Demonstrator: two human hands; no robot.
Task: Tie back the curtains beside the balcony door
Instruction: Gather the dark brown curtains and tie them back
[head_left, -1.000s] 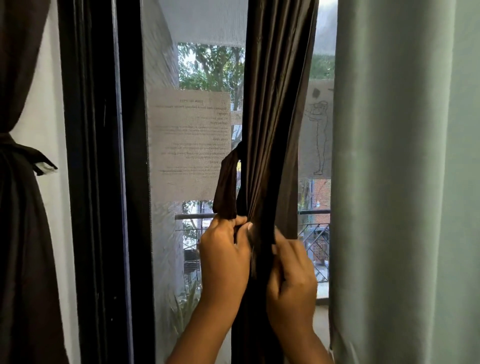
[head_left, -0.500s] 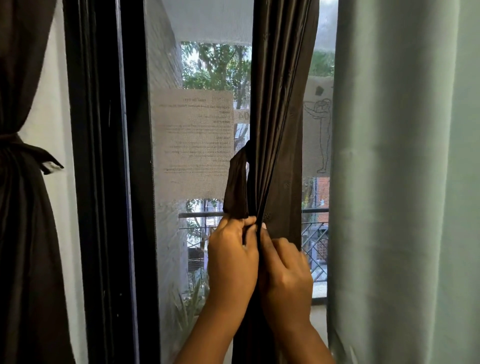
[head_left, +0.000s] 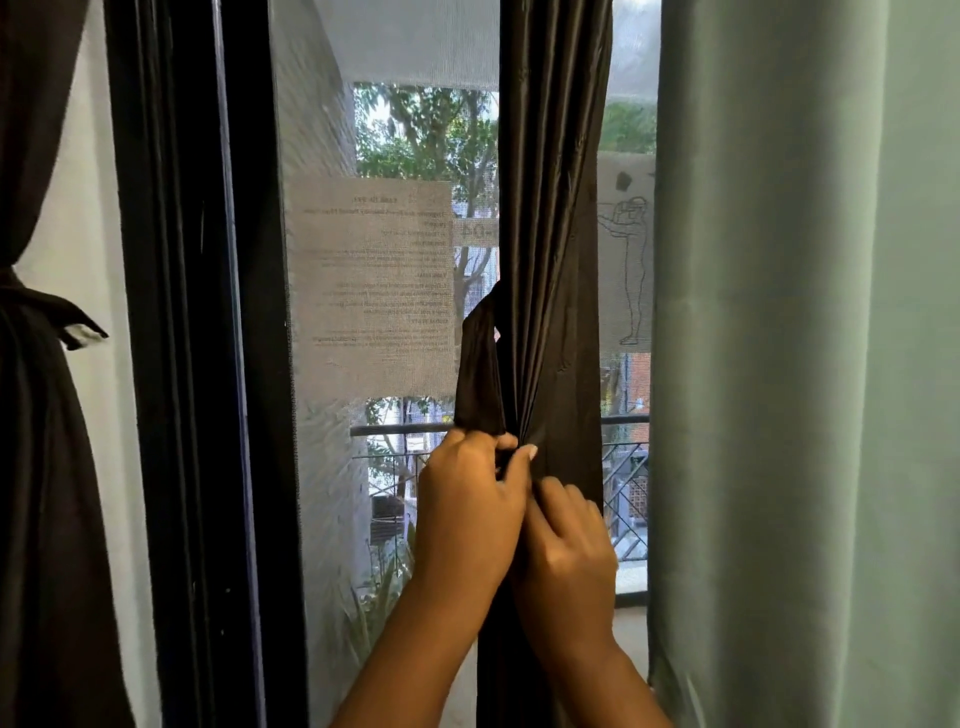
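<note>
Hands have closed together, left hand (head_left: 467, 512) pinching tie-back (head_left: 480, 374).

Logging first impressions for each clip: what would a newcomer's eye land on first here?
Dead centre, the left hand and right hand work close together on the gathered dark curtain, the left hand's grip pinching the tie-back strap that loops up its left side. At far left another dark curtain already hangs tied, and a pale green curtain fills the right.
</note>
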